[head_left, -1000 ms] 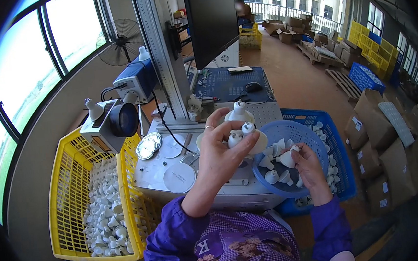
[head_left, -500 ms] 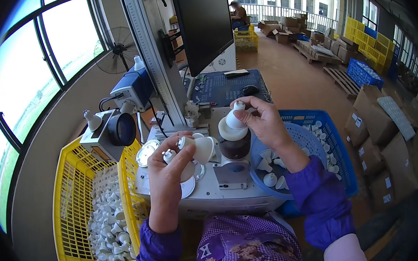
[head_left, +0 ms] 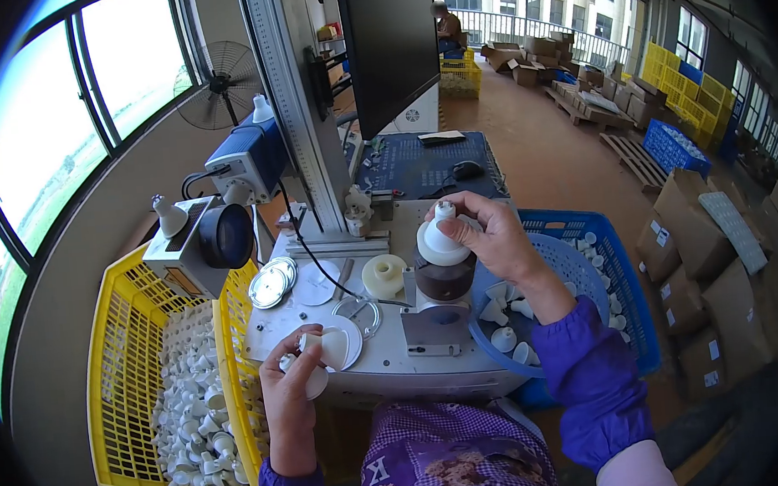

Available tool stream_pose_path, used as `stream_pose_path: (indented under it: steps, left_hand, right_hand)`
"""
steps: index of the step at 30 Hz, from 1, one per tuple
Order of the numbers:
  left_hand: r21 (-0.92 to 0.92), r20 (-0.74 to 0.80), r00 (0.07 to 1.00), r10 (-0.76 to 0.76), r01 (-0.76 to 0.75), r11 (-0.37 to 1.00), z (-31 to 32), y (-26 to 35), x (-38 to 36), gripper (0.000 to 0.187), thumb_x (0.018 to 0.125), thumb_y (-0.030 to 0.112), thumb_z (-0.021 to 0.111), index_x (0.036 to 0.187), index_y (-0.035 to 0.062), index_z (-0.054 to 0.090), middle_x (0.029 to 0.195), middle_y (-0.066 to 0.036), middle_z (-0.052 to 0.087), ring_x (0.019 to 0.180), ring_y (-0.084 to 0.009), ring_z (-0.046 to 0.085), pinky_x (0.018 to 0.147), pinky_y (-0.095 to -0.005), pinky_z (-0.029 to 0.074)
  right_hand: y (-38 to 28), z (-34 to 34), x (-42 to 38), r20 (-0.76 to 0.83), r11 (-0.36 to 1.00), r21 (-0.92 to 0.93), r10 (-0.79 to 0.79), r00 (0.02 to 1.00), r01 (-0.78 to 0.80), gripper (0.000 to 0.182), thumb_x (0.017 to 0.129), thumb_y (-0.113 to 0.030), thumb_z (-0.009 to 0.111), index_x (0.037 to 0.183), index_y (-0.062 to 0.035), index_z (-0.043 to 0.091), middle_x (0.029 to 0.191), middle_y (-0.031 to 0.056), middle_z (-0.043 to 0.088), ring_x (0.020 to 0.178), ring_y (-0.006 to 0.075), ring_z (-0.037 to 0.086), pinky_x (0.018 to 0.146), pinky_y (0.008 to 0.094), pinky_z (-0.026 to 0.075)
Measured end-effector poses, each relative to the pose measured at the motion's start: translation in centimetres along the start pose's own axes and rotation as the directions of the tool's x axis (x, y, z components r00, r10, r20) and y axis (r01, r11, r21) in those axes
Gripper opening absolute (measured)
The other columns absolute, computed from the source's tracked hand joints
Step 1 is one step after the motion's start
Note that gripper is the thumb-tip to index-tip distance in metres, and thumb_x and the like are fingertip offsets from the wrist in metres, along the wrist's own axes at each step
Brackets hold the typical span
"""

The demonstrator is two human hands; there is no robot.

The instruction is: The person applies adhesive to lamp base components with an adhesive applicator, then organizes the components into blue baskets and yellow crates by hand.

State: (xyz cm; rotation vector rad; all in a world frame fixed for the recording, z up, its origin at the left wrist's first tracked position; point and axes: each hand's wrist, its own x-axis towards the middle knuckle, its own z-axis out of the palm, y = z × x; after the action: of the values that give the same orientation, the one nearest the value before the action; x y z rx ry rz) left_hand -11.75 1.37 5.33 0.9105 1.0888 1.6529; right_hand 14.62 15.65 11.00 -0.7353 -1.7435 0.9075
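My right hand (head_left: 506, 245) has its thumb and fingers closed around the neck of a white bulb housing (head_left: 444, 233). That housing stands upright, wide end down, on a dark round fixture (head_left: 445, 281). Lower and to the left, over the front edge of the machine table (head_left: 389, 357), my left hand (head_left: 284, 399) is closed on two more white bulb housings (head_left: 331, 348). Their pinned ends are toward my fingers. Between the hands, a cream-coloured ring (head_left: 384, 276) and flat round discs (head_left: 317, 283) lie on the table.
At left is a yellow crate (head_left: 112, 402) full of white housings. A blue basin (head_left: 550, 262) with several housings stands at right inside a blue crate (head_left: 641, 314). A lens unit (head_left: 226, 237), upright column (head_left: 301, 113) and monitor (head_left: 393, 55) rise behind. Cardboard boxes (head_left: 691, 247) stand far right.
My left hand has moved down and left, away from the fixture, with its bulb housings. My right hand has lowered its housing slightly onto the fixture.
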Motion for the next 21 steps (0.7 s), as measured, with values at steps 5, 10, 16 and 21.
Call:
stream_pose_path:
  steps: [5, 10, 16, 21]
  left_hand:
    - [-0.008, -0.056, 0.997, -0.058, 0.057, 0.998, -0.8, -0.7, -0.6, 0.022, 0.079, 0.006, 0.066, 0.099, -0.002, 0.066, 0.088, -0.005, 0.063, 0.072, -0.0085, 0.056, 0.067, -0.0203, 0.044]
    - [-0.039, -0.092, 0.993, -0.07, 0.066, 0.997, -1.1, -1.1, -1.0, 0.021, 0.079, 0.006, 0.066, 0.097, -0.0026, 0.065, 0.087, -0.006, 0.063, 0.07, -0.0088, 0.057, 0.064, -0.0219, 0.046]
    - [-0.035, -0.136, 0.989, -0.065, 0.061, 0.998, -2.3, -1.2, -1.3, 0.019, 0.079, 0.006, 0.066, 0.095, -0.0027, 0.065, 0.091, -0.006, 0.064, 0.07, -0.0094, 0.057, 0.064, -0.023, 0.047]
    - [-0.035, -0.125, 0.99, -0.071, 0.067, 0.997, -3.8, -2.2, -1.3, 0.018, 0.079, 0.009, 0.066, 0.091, -0.003, 0.061, 0.102, -0.013, 0.063, 0.085, -0.0189, 0.062, 0.073, -0.0304, 0.052]
  right_hand:
    - [-0.6, 1.6, -0.6, -0.167, 0.995, -0.073, 0.057, 0.984, -0.07, 0.036, 0.078, -0.029, 0.073, 0.096, 0.0001, 0.061, 0.084, 0.0058, 0.063, 0.08, 0.0131, 0.057, 0.073, 0.0281, 0.046]
    - [-0.9, 3.9, -1.0, -0.435, 0.859, -0.512, -0.236, 0.869, -0.024, 0.038, 0.071, -0.031, 0.078, 0.084, -0.0011, 0.059, 0.083, 0.0091, 0.062, 0.088, 0.0246, 0.054, 0.076, 0.0365, 0.044]
    - [-0.2, 2.8, -1.4, -0.345, 0.961, -0.259, -0.182, 0.921, 0.093, 0.039, 0.078, -0.031, 0.072, 0.1, -0.0004, 0.062, 0.096, 0.0103, 0.061, 0.098, 0.024, 0.053, 0.085, 0.034, 0.043]
    - [0.0, 2.1, -1.4, -0.264, 0.986, -0.169, -0.047, 0.963, 0.002, 0.036, 0.08, -0.03, 0.071, 0.101, -0.0023, 0.063, 0.097, 0.0107, 0.061, 0.098, 0.0236, 0.052, 0.085, 0.0332, 0.043]
